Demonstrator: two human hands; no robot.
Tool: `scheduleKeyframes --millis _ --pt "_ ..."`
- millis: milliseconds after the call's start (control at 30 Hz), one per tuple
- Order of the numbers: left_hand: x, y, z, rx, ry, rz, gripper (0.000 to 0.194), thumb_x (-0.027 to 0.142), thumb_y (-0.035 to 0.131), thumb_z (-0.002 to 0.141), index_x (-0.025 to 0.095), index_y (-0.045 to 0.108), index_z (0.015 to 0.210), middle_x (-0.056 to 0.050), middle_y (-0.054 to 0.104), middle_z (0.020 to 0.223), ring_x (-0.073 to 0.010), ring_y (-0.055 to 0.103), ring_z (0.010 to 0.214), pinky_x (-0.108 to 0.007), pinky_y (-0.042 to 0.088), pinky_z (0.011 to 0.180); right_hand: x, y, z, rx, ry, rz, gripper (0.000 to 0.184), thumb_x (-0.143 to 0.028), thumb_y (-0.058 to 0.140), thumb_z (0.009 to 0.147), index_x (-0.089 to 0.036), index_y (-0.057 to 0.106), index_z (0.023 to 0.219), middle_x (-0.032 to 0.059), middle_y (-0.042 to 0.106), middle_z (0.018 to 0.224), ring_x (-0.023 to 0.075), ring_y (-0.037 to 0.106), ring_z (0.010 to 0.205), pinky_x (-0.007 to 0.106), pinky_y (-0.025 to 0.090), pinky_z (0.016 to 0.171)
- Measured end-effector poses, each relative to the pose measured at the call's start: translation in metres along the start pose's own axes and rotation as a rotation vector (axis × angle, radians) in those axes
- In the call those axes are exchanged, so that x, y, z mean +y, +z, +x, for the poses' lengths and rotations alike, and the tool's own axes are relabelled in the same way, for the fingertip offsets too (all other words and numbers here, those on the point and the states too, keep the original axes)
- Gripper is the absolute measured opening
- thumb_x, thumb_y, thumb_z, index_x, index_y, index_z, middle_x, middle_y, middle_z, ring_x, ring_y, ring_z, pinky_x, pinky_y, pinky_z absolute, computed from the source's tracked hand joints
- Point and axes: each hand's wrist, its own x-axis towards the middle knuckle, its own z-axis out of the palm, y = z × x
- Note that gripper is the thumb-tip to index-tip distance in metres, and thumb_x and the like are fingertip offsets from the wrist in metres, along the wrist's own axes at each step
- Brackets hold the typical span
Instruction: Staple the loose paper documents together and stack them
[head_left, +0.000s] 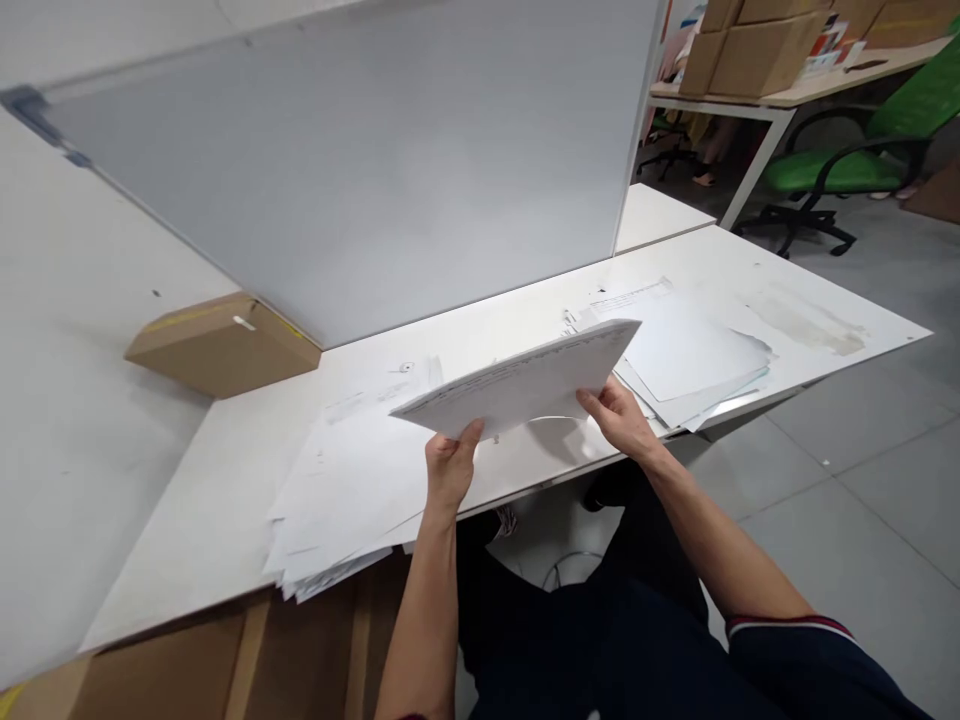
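Between my two hands, a stack of paper sheets (pixel 525 380) is held up tilted above the white table. My left hand (pixel 451 462) grips its lower left part, thumb on the near face and fingers hidden behind. At the lower right, my right hand (pixel 619 415) pinches the stack the same way. Faint print runs along the upper edge of the sheets. To the left lies a loose pile of papers (pixel 352 500) whose edges stick out over the table's front. Another spread pile of papers (pixel 682 350) rests to the right, close to my right hand.
A large whiteboard (pixel 420 170) leans along the back of the white table (pixel 202 510). A cardboard box (pixel 225 345) stands at its left end, and open cartons (pixel 300 640) sit below the front edge. Off to the right are a green chair (pixel 840 170) and a desk with boxes (pixel 757 60).
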Motion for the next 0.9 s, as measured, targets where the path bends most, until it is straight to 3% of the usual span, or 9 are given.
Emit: scheduleKeyframes --millis 133,300,400,467,567,667,767,900 --pt "0.000 0.002 0.002 -0.009 -0.002 -0.081 0.034 0.043 0.068 0.070 0.014 0.071 0.088 -0.006 0.072 0.092 -0.0221 0.062 0.096 -0.037 0.047 0.091 0.001 -0.002 0.002 -0.022 0.075 -0.016 0.038 -0.045 0.059 0.080 -0.020 0.063 0.109 0.0069 0.067 0.111 0.0243 0.061 0.102 0.038 0.048 0.088" --pt "0.005 0.003 0.003 0.011 -0.051 -0.080 0.035 0.045 0.067 0.071 0.012 0.071 0.085 -0.006 0.072 0.086 -0.0218 0.064 0.090 -0.035 0.050 0.085 -0.012 -0.013 0.009 -0.177 0.126 -0.109 0.028 -0.043 0.061 0.078 -0.018 0.072 0.086 0.0049 0.072 0.089 0.0260 0.065 0.088 0.037 0.051 0.077" --pt "0.011 0.002 0.003 0.003 -0.055 -0.095 0.034 0.044 0.068 0.070 0.012 0.070 0.080 -0.007 0.071 0.080 -0.0216 0.064 0.087 -0.035 0.049 0.086 -0.045 -0.027 0.016 -0.217 -0.008 -0.263 0.027 -0.043 0.058 0.081 -0.019 0.071 0.081 0.0028 0.070 0.081 0.0230 0.065 0.079 0.032 0.050 0.068" --pt "0.015 0.001 0.004 -0.015 -0.046 -0.165 0.034 0.043 0.070 0.070 0.013 0.068 0.087 -0.007 0.070 0.083 -0.0206 0.064 0.087 -0.035 0.049 0.086 -0.076 -0.038 0.021 -0.250 -0.154 -0.446 0.026 -0.040 0.055 0.084 -0.020 0.070 0.082 0.0012 0.069 0.076 0.0193 0.064 0.072 0.029 0.048 0.064" --pt "0.014 -0.004 0.006 -0.002 0.003 -0.282 0.054 0.038 0.071 0.070 0.022 0.053 0.118 -0.009 0.065 0.107 -0.0202 0.060 0.102 -0.035 0.047 0.090 -0.122 -0.051 0.028 -0.321 -0.345 -0.741 0.024 -0.035 0.047 0.089 -0.023 0.068 0.090 0.0001 0.069 0.081 0.0163 0.062 0.073 0.026 0.044 0.065" --pt "0.001 -0.011 0.004 0.117 0.042 -0.177 0.081 0.035 0.076 0.065 0.028 0.033 0.133 -0.012 0.047 0.133 -0.0230 0.047 0.122 -0.036 0.041 0.098 -0.151 -0.052 0.032 -0.401 -0.417 -0.988 0.025 -0.028 0.041 0.089 -0.025 0.066 0.089 0.0004 0.068 0.083 0.0156 0.060 0.073 0.026 0.040 0.063" --pt "-0.017 -0.016 -0.003 0.118 0.043 0.042 0.077 0.035 0.078 0.060 0.026 0.041 0.127 -0.011 0.044 0.135 -0.0242 0.041 0.128 -0.038 0.033 0.105 -0.156 -0.040 0.033 -0.490 -0.387 -1.194 0.022 -0.018 0.041 0.085 -0.022 0.062 0.078 0.0014 0.064 0.071 0.0145 0.055 0.063 0.026 0.034 0.056" --pt "-0.035 -0.014 -0.016 -0.083 -0.069 0.003 0.052 0.034 0.074 0.064 0.021 0.056 0.111 -0.009 0.059 0.119 -0.0222 0.054 0.112 -0.038 0.039 0.099 -0.138 -0.018 0.033 -0.626 -0.285 -1.350 0.020 -0.010 0.042 0.081 -0.021 0.053 0.068 0.0019 0.058 0.065 0.0135 0.048 0.056 0.026 0.025 0.049"
